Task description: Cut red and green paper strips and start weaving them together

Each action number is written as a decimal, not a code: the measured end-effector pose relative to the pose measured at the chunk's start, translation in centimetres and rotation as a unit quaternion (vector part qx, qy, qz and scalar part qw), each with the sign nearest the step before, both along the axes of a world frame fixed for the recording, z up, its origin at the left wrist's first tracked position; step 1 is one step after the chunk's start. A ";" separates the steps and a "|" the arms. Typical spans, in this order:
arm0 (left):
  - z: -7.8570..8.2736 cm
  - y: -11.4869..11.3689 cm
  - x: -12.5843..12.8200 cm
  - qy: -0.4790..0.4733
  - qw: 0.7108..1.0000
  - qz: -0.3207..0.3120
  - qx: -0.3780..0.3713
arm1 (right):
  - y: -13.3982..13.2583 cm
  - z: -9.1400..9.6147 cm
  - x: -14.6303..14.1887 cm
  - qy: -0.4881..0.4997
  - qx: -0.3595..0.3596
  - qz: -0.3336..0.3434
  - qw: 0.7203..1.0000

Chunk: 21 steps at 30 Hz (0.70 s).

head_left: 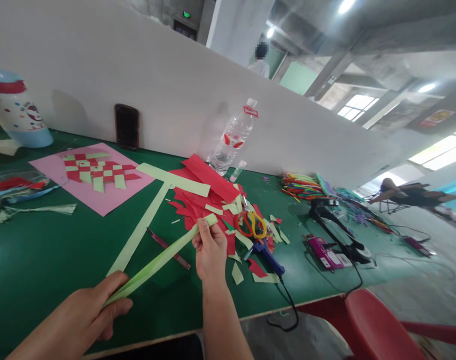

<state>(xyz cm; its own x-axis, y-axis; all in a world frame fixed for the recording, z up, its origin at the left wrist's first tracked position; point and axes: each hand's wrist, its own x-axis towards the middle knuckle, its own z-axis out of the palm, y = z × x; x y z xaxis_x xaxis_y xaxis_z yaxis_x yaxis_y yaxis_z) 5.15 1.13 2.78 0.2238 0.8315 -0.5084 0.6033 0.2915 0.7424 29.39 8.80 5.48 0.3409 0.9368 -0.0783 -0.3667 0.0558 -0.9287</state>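
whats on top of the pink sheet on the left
On the pink sheet lies a woven mat of red and light green paper strips in a checker pattern. Whether it is glued down, and the pink paper beneath it, cannot be seen.

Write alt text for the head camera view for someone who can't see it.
Two bare hands, left hand and right hand, pinch the ends of a folded light-green paper strip above a green table. Behind lie red paper scraps, scissors and a woven red-and-green mat.
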 end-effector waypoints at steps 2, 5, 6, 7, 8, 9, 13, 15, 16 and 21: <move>-0.2 -0.3 -0.2 -0.011 1.000 0.004 -0.010 | 0.0 0.0 0.1 -0.002 0.000 -0.003 1.000; 0.1 -0.7 0.1 -0.030 0.999 0.011 -0.035 | 0.0 0.0 0.0 -0.002 0.004 -0.003 1.000; 0.4 -0.9 0.3 -0.038 0.999 0.010 -0.032 | -0.1 0.0 0.0 -0.001 0.005 -0.002 1.000; 0.7 -1.1 0.6 -0.047 0.999 0.010 -0.024 | -0.1 -0.1 0.0 0.000 0.006 -0.001 1.000; 1.1 -1.3 0.9 -0.056 0.998 0.014 -0.014 | -0.1 -0.2 0.0 0.002 0.008 0.000 1.000; 1.5 -1.4 1.2 -0.062 0.998 0.023 -0.004 | -0.1 -0.2 0.0 0.003 0.009 0.002 1.000; 2.5 -1.9 2.1 -0.085 0.994 0.068 0.003 | 0.0 -0.2 0.2 0.012 0.020 0.023 0.999; 2.5 -2.1 2.2 -0.103 0.991 0.084 0.015 | -0.1 0.1 0.3 0.018 0.022 0.067 0.997; 2.5 -2.1 2.1 -0.108 0.990 0.093 0.023 | -0.3 0.3 0.2 0.019 0.020 0.099 0.995; 2.2 -1.9 1.9 -0.120 0.987 0.101 0.022 | -3.1 1.0 -1.4 -0.008 -0.011 0.333 0.943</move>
<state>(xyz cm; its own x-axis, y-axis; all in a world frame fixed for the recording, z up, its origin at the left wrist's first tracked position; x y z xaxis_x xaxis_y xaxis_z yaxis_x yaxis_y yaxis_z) 7.03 -0.78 4.94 0.1601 0.8920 -0.4228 0.3407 0.3520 0.8718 27.98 5.67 6.43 -0.3201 0.9420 -0.1009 -0.2988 -0.2015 -0.9328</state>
